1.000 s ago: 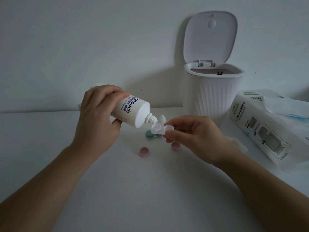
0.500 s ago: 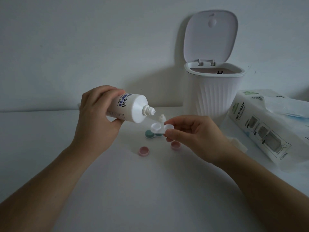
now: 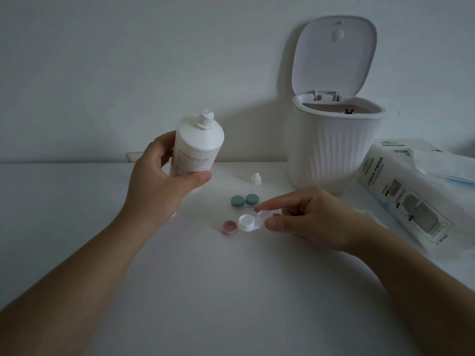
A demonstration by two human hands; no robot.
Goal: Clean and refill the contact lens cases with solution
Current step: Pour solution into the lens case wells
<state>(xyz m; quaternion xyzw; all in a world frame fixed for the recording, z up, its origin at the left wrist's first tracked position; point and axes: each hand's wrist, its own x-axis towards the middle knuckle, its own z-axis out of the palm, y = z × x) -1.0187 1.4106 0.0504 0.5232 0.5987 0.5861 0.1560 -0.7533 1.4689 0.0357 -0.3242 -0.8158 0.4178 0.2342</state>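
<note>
Since prev. frame, left hand [image 3: 164,176] tipped solution bottle [image 3: 196,147] upright, fingers wrapped round it. Right hand [image 3: 312,219] lowered white lens case [image 3: 253,222] onto table [image 3: 231,291], pinching its right end, beside pink cap [image 3: 229,227].

Dim, bluish light; soft shadows

Both forearms run off bottom edge. Bottle [image 3: 196,147] blurred; label print unreadable, lower part hidden behind left hand [image 3: 164,181]. Right well of white case [image 3: 253,222] partly covered by right hand [image 3: 311,222] fingertips; liquid level indiscernible. Tissue pack [image 3: 401,191] cut by right edge. Bin [image 3: 334,150] interior dark, small black object inside unidentifiable.
</note>
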